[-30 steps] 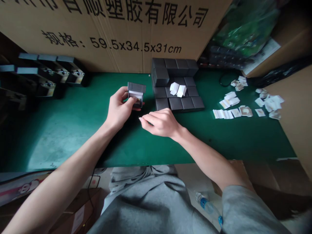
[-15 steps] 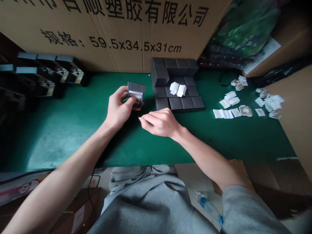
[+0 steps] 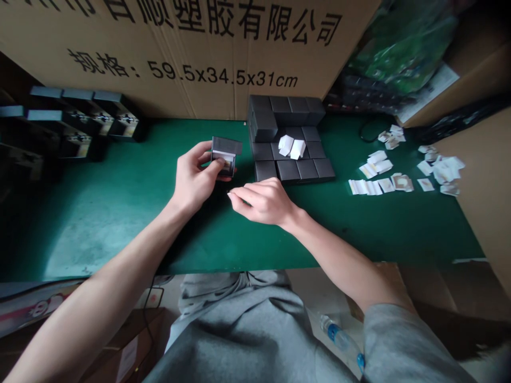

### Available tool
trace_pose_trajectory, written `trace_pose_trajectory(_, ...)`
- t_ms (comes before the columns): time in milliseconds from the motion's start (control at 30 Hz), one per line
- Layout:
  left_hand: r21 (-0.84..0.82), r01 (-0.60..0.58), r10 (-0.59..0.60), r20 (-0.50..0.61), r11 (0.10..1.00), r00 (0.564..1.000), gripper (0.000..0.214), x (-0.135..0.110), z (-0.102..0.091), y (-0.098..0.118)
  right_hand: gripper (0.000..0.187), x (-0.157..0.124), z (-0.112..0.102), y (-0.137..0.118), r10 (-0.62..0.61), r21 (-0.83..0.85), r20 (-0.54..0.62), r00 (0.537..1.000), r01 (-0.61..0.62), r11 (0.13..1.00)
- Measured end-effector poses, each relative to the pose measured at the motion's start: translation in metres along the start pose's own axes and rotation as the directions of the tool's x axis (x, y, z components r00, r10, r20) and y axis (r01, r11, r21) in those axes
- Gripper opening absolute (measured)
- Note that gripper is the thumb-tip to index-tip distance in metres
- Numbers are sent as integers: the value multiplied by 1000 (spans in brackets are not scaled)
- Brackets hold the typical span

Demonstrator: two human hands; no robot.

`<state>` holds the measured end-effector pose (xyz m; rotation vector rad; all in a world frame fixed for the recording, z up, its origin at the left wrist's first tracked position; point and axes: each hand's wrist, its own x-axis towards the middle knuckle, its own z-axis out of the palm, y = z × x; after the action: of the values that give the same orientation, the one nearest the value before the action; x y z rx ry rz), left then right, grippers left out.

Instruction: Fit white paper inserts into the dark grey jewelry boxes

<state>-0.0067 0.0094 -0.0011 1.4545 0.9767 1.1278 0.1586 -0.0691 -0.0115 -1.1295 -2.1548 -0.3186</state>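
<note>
My left hand is wrapped round a small dark grey hinged box just above the green table. The box's lid stands open and a pale insert shows inside, with my thumb pressed on it. My right hand rests on the table just right of and below the box, fingers curled together in a pinch; what they hold, if anything, is too small to see.
A block of closed dark boxes with white slips on top sits behind my right hand. White paper slips lie scattered at right. Open dark boxes line the back left. A large cardboard carton walls the back.
The small box in my left hand has shifted slightly to the right and tilted a little. My right hand has stayed in place.
</note>
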Motion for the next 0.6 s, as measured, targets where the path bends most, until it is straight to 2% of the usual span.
trace_pose_trajectory(200,-3,2,-2,14,1000,1000,30,0,-1,-1,41,1,-2,0,-8,3,-5,1000,8,1000)
trace_pose_trajectory(433,-20,43,-43,8,999,999,26,2,0,-1,39,2,-3,1,-25,-6,-95,995,24,1000)
trace_pose_trajectory(600,-66,100,-100,9,993,995,25,1,3,4,39,2,-5,5,-22,-21,-71,997,21,1000)
